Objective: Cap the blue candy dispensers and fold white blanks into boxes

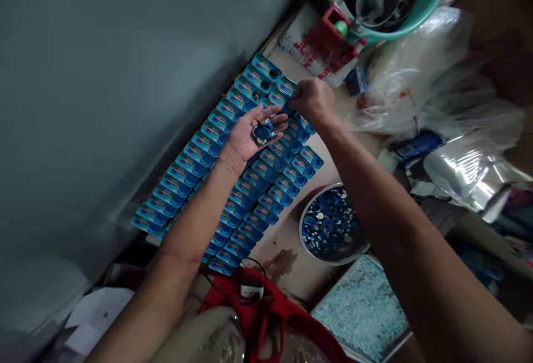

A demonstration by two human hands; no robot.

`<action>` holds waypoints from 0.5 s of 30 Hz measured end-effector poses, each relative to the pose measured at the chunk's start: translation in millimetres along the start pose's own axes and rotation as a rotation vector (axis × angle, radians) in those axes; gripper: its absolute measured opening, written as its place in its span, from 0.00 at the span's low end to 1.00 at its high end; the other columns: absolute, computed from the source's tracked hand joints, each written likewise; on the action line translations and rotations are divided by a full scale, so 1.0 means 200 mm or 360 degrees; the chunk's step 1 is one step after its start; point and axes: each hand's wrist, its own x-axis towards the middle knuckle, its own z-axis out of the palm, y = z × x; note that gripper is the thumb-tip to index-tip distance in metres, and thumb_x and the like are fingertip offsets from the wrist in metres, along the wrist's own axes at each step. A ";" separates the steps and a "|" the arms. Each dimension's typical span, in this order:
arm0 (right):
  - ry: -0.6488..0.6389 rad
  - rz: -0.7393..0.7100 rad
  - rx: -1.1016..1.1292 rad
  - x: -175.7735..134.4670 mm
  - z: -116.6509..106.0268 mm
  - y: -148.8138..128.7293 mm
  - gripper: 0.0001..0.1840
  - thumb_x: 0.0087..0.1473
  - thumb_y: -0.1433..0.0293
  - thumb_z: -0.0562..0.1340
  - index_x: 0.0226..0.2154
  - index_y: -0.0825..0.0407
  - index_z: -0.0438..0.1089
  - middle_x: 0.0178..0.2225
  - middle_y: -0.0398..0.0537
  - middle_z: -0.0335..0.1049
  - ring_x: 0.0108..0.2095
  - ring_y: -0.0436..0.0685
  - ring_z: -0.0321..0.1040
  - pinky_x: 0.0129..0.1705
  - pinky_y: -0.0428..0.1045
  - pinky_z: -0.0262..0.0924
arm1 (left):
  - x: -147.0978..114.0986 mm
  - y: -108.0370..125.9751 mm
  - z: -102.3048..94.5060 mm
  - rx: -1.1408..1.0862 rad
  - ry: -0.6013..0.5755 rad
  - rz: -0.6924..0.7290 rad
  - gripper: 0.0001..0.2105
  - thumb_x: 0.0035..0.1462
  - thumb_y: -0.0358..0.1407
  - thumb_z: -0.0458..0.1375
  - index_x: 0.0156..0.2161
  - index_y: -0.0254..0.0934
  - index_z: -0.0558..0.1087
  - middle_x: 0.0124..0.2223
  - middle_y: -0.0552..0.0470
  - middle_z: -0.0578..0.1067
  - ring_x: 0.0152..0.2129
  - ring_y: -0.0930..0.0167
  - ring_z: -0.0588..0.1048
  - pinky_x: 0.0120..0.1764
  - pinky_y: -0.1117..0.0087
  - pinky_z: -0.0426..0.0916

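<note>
My left hand (249,135) is turned palm up, fingers extended, and a small pile of round blue and silver caps (262,131) lies in it. Just to its right, my right hand (313,98) is closed in a pinch low over the rows; whatever its fingertips hold is hidden. Beneath both hands, rows of small blue printed packs (200,155) cover the table, most showing a round blue piece at one end. At the far end, a pack with a dark round spot (266,84) differs from these. My left forearm hides part of the rows.
A metal bowl (306,243) of blue and silver caps stands right of the packs. Nearer me is a tray of teal granules (362,307). A red plastic device (328,35) and a green basin (433,10) sit at the back. Plastic bags (400,85) lie right; a grey wall (125,63) borders the left.
</note>
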 end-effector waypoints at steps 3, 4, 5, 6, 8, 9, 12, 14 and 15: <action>-0.0123 0.0098 -0.0108 0.10 0.01 -0.01 0.13 0.51 0.58 0.73 0.30 0.45 0.72 0.35 0.49 0.76 0.46 0.67 0.74 0.49 0.61 0.70 | 0.03 0.02 -0.02 0.0000 -0.0041 0.0022 0.24 0.73 0.46 0.47 0.62 0.34 0.74 0.48 0.43 0.85 0.48 0.62 0.83 0.53 0.60 0.78; -0.0117 0.0106 -0.0126 0.11 0.00 -0.01 0.15 0.49 0.57 0.74 0.32 0.45 0.72 0.37 0.49 0.76 0.46 0.68 0.74 0.49 0.61 0.70 | 0.03 0.02 -0.02 -0.0001 -0.0044 0.0027 0.25 0.73 0.47 0.46 0.62 0.34 0.74 0.48 0.43 0.85 0.48 0.62 0.83 0.53 0.60 0.78; -0.0095 0.0101 -0.0133 0.12 0.00 -0.01 0.16 0.48 0.57 0.75 0.33 0.45 0.73 0.39 0.50 0.76 0.47 0.68 0.74 0.49 0.61 0.70 | 0.03 0.02 -0.02 0.0001 -0.0042 0.0029 0.25 0.74 0.48 0.46 0.62 0.34 0.73 0.48 0.43 0.84 0.49 0.62 0.83 0.53 0.59 0.78; -0.0068 0.0082 -0.0124 0.11 -0.01 -0.01 0.18 0.47 0.56 0.76 0.35 0.45 0.73 0.41 0.50 0.76 0.48 0.69 0.73 0.49 0.62 0.70 | 0.02 0.01 -0.02 0.0008 -0.0035 0.0028 0.25 0.74 0.48 0.46 0.63 0.35 0.73 0.49 0.43 0.84 0.49 0.62 0.83 0.53 0.59 0.78; -0.0033 0.0007 -0.0069 0.06 -0.03 -0.04 0.17 0.49 0.57 0.74 0.36 0.45 0.73 0.41 0.50 0.77 0.49 0.69 0.72 0.50 0.62 0.69 | -0.01 0.01 -0.02 0.0035 -0.0013 0.0013 0.26 0.74 0.49 0.46 0.63 0.35 0.73 0.49 0.42 0.84 0.49 0.62 0.83 0.53 0.59 0.78; -0.0025 -0.0047 -0.0033 0.01 -0.04 -0.06 0.14 0.51 0.58 0.73 0.36 0.45 0.73 0.41 0.50 0.77 0.49 0.69 0.72 0.50 0.62 0.69 | -0.03 0.01 -0.01 0.0052 0.0001 0.0001 0.26 0.73 0.49 0.47 0.63 0.35 0.73 0.49 0.42 0.84 0.48 0.62 0.83 0.53 0.59 0.78; -0.0004 -0.0338 0.0095 -0.19 -0.09 -0.15 0.05 0.54 0.68 0.67 0.36 0.44 0.74 0.41 0.49 0.77 0.47 0.65 0.72 0.51 0.60 0.68 | -0.07 0.01 -0.02 0.0090 0.0039 -0.0028 0.25 0.73 0.50 0.49 0.61 0.33 0.75 0.47 0.40 0.85 0.47 0.62 0.84 0.54 0.59 0.78; -0.0072 -0.0603 0.0191 -0.33 -0.10 -0.21 0.12 0.52 0.74 0.64 0.39 0.44 0.76 0.43 0.49 0.78 0.45 0.62 0.72 0.50 0.57 0.68 | -0.08 0.00 -0.03 0.0093 0.0062 -0.0040 0.24 0.73 0.49 0.49 0.59 0.34 0.76 0.44 0.42 0.85 0.45 0.62 0.84 0.53 0.58 0.78; -0.0141 -0.0705 0.0235 -0.39 -0.10 -0.23 0.15 0.50 0.76 0.63 0.39 0.44 0.77 0.43 0.48 0.78 0.44 0.60 0.73 0.49 0.56 0.69 | -0.07 0.00 -0.03 0.0086 0.0077 -0.0047 0.24 0.73 0.49 0.48 0.58 0.35 0.77 0.43 0.43 0.85 0.45 0.62 0.84 0.53 0.58 0.79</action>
